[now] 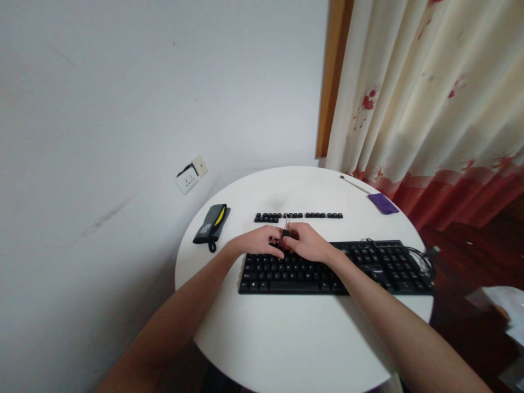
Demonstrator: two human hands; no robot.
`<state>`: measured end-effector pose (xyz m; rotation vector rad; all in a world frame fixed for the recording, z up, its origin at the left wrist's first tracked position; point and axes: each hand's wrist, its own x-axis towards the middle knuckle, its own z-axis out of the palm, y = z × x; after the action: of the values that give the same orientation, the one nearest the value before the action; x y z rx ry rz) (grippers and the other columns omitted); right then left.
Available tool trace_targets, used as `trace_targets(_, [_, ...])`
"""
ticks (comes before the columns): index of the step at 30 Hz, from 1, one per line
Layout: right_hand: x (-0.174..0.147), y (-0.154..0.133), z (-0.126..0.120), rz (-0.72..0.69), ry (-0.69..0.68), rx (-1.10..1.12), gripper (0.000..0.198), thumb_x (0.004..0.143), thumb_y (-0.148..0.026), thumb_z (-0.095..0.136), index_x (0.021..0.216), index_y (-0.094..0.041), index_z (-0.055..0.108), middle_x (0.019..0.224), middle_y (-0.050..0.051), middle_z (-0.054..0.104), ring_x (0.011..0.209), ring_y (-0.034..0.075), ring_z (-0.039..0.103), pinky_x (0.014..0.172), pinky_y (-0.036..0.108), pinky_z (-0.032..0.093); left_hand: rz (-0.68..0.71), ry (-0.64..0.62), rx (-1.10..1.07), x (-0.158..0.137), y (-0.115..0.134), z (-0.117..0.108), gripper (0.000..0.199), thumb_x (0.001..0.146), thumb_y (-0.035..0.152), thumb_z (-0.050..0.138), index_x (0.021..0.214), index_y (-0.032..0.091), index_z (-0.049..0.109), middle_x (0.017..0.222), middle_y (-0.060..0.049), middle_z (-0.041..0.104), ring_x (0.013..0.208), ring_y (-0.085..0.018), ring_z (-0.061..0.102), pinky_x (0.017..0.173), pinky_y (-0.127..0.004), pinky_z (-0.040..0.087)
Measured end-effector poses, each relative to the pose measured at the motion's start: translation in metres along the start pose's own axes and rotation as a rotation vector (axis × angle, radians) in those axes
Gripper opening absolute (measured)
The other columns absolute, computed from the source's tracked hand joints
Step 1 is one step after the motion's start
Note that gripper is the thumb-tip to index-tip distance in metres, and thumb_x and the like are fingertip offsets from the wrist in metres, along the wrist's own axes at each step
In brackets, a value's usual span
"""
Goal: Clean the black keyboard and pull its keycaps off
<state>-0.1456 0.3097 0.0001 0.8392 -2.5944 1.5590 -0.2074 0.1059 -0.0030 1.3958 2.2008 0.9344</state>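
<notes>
A black keyboard [295, 275] lies across the white round table, and both my hands meet over its upper left part. My right hand [311, 243] is closed around a small black piece with thin wire loops pointing up, which looks like a wire keycap puller [286, 233]. From the other side, the curled fingers of my left hand [257, 240] press against the same piece, its thumb low over the keys. The fingers hide part of it and some keys below. Just beyond my hands, loose black keycaps [315, 215] lie in a row, with a second short row at the left.
A grey pouch with a yellow stripe [210, 224] lies on the table's left side. Toward the back right are a purple cloth piece [383, 203] and a thin brush [355, 184]. The coiled keyboard cable [423, 265] rests at the right edge. Wall and curtain [429, 109] border the table.
</notes>
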Motion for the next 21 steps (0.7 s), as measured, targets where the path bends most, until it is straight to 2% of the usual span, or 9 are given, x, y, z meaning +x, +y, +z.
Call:
trace_targets(4, [0.002, 0.005, 0.004, 0.096, -0.001, 0.149, 0.013, 0.083, -0.013, 0.051, 0.075, -0.018, 0.058, 0.068, 0.001, 0.066, 0.054, 0.014, 0.061, 0.053, 0.025, 0.047, -0.003, -0.007, -0.024, 0.001, 0.002, 0.0, 0.024, 0.078, 0.04, 0.077, 0.082, 0.017, 0.071, 0.084, -0.003, 0.066, 0.078, -0.016, 0.059, 0.073, -0.027, 0.045])
trace_targets(9, [0.005, 0.008, 0.006, 0.134, 0.076, 0.178, 0.013, 0.086, -0.017, 0.05, 0.074, -0.019, 0.056, 0.062, 0.0, 0.063, 0.05, 0.014, 0.061, 0.051, 0.025, 0.048, -0.021, 0.02, 0.042, 0.0, 0.009, -0.002, 0.019, 0.083, 0.036, 0.072, 0.081, 0.016, 0.07, 0.084, -0.003, 0.066, 0.077, -0.015, 0.058, 0.074, -0.027, 0.045])
trace_targets(11, [0.006, 0.009, 0.005, 0.13, 0.153, 0.176, 0.013, 0.088, -0.021, 0.05, 0.076, -0.02, 0.054, 0.064, 0.0, 0.063, 0.052, 0.014, 0.062, 0.051, 0.025, 0.048, -0.019, 0.094, 0.094, 0.0, 0.011, -0.002, 0.017, 0.084, 0.033, 0.069, 0.083, 0.017, 0.069, 0.084, -0.002, 0.065, 0.079, -0.015, 0.058, 0.075, -0.027, 0.044])
trace_targets(14, [0.007, 0.008, 0.003, 0.115, 0.312, 0.114, 0.013, 0.091, -0.027, 0.05, 0.08, -0.02, 0.054, 0.069, 0.002, 0.065, 0.06, 0.016, 0.064, 0.057, 0.026, 0.05, -0.025, 0.302, 0.151, 0.003, 0.013, 0.001, 0.014, 0.085, 0.029, 0.067, 0.092, 0.017, 0.068, 0.088, -0.002, 0.066, 0.083, -0.016, 0.058, 0.078, -0.028, 0.045])
trace_targets(17, [0.008, 0.01, 0.0, 0.138, 0.398, 0.08, 0.015, 0.094, -0.031, 0.047, 0.084, -0.02, 0.051, 0.072, 0.003, 0.067, 0.067, 0.017, 0.066, 0.061, 0.027, 0.051, -0.032, 0.483, 0.181, 0.007, 0.013, 0.007, 0.023, 0.085, 0.029, 0.068, 0.105, 0.019, 0.064, 0.095, -0.004, 0.066, 0.087, -0.017, 0.059, 0.082, -0.03, 0.047])
trace_targets(19, [0.009, 0.011, -0.001, 0.171, 0.396, 0.122, 0.014, 0.095, -0.032, 0.045, 0.087, -0.021, 0.049, 0.073, 0.004, 0.068, 0.067, 0.017, 0.068, 0.063, 0.028, 0.052, 0.004, 0.5, 0.244, 0.009, 0.014, 0.009, 0.023, 0.088, 0.031, 0.067, 0.107, 0.019, 0.062, 0.099, -0.005, 0.066, 0.091, -0.019, 0.059, 0.085, -0.032, 0.047])
trace_targets(21, [0.01, 0.013, -0.001, 0.201, 0.383, 0.156, 0.013, 0.096, -0.031, 0.045, 0.089, -0.021, 0.048, 0.074, 0.004, 0.068, 0.066, 0.017, 0.068, 0.062, 0.029, 0.052, 0.063, 0.461, 0.344, 0.01, 0.017, 0.01, 0.019, 0.092, 0.033, 0.063, 0.106, 0.02, 0.063, 0.101, -0.007, 0.066, 0.097, -0.021, 0.058, 0.089, -0.036, 0.047])
